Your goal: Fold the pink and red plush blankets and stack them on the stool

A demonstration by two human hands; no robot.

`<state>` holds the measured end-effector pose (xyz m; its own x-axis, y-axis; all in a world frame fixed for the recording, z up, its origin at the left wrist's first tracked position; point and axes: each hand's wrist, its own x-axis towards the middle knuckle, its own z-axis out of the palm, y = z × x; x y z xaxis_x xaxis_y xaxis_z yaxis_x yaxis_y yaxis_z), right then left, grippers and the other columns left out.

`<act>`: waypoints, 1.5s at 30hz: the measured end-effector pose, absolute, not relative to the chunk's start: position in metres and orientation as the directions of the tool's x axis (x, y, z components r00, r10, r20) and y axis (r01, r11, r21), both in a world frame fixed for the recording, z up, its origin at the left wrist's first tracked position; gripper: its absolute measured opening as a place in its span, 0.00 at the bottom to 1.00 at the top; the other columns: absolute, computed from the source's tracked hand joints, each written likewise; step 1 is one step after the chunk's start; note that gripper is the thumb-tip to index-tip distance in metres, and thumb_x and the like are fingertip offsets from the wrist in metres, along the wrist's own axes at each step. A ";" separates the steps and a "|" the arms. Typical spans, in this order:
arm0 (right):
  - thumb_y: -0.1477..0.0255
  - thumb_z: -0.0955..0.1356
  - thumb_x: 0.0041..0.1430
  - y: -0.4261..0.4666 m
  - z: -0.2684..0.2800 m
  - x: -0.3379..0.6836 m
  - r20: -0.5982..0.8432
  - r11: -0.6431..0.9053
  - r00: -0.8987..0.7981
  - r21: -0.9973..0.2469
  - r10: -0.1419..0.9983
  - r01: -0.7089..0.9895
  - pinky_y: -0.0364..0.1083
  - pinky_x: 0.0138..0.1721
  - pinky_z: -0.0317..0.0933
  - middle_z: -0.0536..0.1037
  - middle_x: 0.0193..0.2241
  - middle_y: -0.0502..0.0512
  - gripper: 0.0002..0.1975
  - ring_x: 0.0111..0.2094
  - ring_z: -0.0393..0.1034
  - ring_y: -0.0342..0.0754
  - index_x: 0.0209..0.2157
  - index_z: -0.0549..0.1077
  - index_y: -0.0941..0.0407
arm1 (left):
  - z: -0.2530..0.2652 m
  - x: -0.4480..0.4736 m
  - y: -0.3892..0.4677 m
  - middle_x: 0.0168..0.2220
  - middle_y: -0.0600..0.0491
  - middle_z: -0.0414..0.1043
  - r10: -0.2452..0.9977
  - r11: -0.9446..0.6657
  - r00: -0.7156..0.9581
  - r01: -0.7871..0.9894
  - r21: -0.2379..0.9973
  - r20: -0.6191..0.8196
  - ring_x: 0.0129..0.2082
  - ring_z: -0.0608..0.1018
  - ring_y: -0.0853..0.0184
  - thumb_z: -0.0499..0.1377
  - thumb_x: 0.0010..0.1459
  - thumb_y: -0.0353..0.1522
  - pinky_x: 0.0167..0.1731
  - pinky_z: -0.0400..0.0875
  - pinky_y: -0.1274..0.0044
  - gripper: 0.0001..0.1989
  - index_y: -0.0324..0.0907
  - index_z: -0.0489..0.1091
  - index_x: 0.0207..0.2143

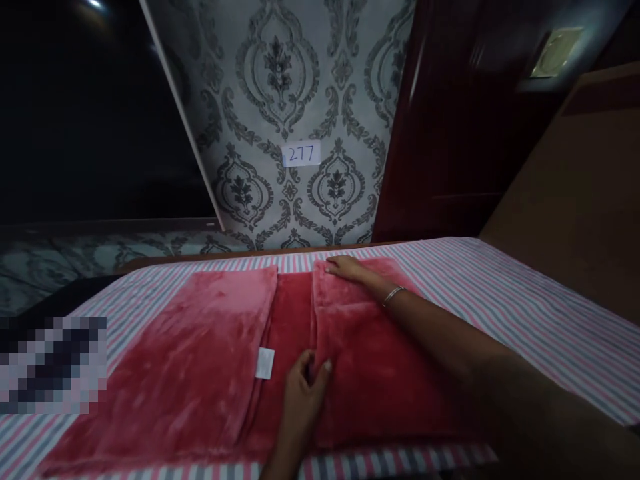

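A red plush blanket (pixel 200 373) lies on a striped sheet, with its left and right sides folded inward. Between the two folded panels runs a darker strip of the same blanket, and a white label (pixel 265 363) sticks out at the left panel's edge. My left hand (pixel 306 390) is closed at the inner edge of the right panel, its thumb on top and its fingers curled by the fold. Farther up, my right hand (pixel 346 268) pinches the far inner corner of that panel. A thin bracelet (pixel 393 295) circles my right wrist.
The striped sheet (pixel 500 300) covers the surface under the blanket. Behind it stands a patterned wall with a paper marked 277 (pixel 301 154). A dark screen (pixel 90 120) is at left, a dark red panel (pixel 450 133) and brown board (pixel 575 200) at right.
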<state>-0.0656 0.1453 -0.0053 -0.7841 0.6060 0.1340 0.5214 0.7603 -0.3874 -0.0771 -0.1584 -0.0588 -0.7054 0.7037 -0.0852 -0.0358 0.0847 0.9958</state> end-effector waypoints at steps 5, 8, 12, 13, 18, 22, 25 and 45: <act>0.73 0.67 0.62 0.159 -0.008 -0.087 0.217 0.751 -0.746 -0.414 0.630 0.514 0.44 0.45 0.63 0.83 0.41 0.57 0.10 0.45 0.76 0.51 0.40 0.81 0.56 | -0.055 -0.068 -0.164 0.33 0.46 0.78 0.710 0.106 -0.698 -0.024 0.994 -0.093 0.36 0.78 0.57 0.68 0.40 0.53 0.39 0.74 0.71 0.26 0.39 0.76 0.30; 0.75 0.61 0.66 0.164 0.000 -0.096 0.315 0.753 -0.701 -0.435 0.640 0.493 0.44 0.47 0.62 0.82 0.44 0.58 0.15 0.47 0.73 0.50 0.45 0.79 0.58 | -0.063 -0.058 -0.176 0.35 0.45 0.80 0.731 0.085 -0.671 -0.092 0.992 -0.125 0.36 0.79 0.58 0.65 0.45 0.55 0.37 0.74 0.72 0.28 0.40 0.77 0.34; 0.76 0.61 0.65 0.157 -0.008 -0.110 0.334 0.770 -0.714 -0.448 0.615 0.454 0.44 0.46 0.61 0.82 0.43 0.57 0.14 0.45 0.73 0.49 0.43 0.79 0.58 | -0.078 -0.058 -0.191 0.41 0.44 0.80 0.616 0.150 -0.767 -0.109 0.983 -0.179 0.42 0.79 0.55 0.65 0.44 0.56 0.44 0.75 0.69 0.30 0.40 0.76 0.38; 0.77 0.63 0.64 0.153 -0.013 -0.113 0.318 0.771 -0.727 -0.451 0.609 0.450 0.44 0.45 0.62 0.82 0.41 0.57 0.13 0.43 0.73 0.49 0.40 0.79 0.57 | -0.081 -0.060 -0.193 0.43 0.44 0.79 0.583 0.174 -0.789 -0.114 0.978 -0.195 0.46 0.79 0.53 0.66 0.43 0.55 0.46 0.75 0.67 0.31 0.40 0.76 0.40; 0.76 0.64 0.63 0.144 -0.030 -0.118 0.266 0.752 -0.734 -0.458 0.625 0.475 0.43 0.41 0.61 0.83 0.40 0.58 0.11 0.43 0.74 0.49 0.38 0.79 0.57 | -0.074 -0.064 -0.194 0.56 0.42 0.72 0.627 0.065 -0.775 -0.059 0.996 -0.086 0.57 0.74 0.53 0.64 0.51 0.51 0.55 0.70 0.65 0.32 0.43 0.69 0.53; 0.75 0.65 0.64 0.140 -0.021 -0.113 0.246 0.752 -0.744 -0.454 0.621 0.478 0.43 0.43 0.61 0.82 0.43 0.58 0.10 0.45 0.74 0.49 0.42 0.79 0.57 | -0.064 -0.063 -0.192 0.62 0.42 0.66 0.673 0.011 -0.739 -0.049 0.999 -0.044 0.61 0.71 0.53 0.63 0.54 0.50 0.57 0.69 0.64 0.37 0.47 0.61 0.62; 0.72 0.65 0.66 0.135 -0.010 -0.102 0.243 0.755 -0.749 -0.455 0.616 0.473 0.43 0.47 0.61 0.81 0.48 0.58 0.13 0.49 0.73 0.50 0.49 0.77 0.56 | -0.060 -0.068 -0.192 0.59 0.41 0.69 0.718 -0.004 -0.693 -0.088 0.996 -0.058 0.57 0.74 0.52 0.64 0.52 0.50 0.53 0.72 0.64 0.41 0.47 0.58 0.64; 0.54 0.60 0.68 0.076 -0.012 0.126 0.026 0.292 -0.324 -0.506 0.946 0.811 0.45 0.38 0.63 0.82 0.43 0.65 0.26 0.44 0.77 0.55 0.44 0.80 0.60 | -0.053 -0.087 -0.173 0.58 0.42 0.69 0.755 -0.038 -0.656 -0.064 0.997 -0.013 0.58 0.73 0.53 0.71 0.41 0.45 0.55 0.71 0.65 0.42 0.44 0.63 0.58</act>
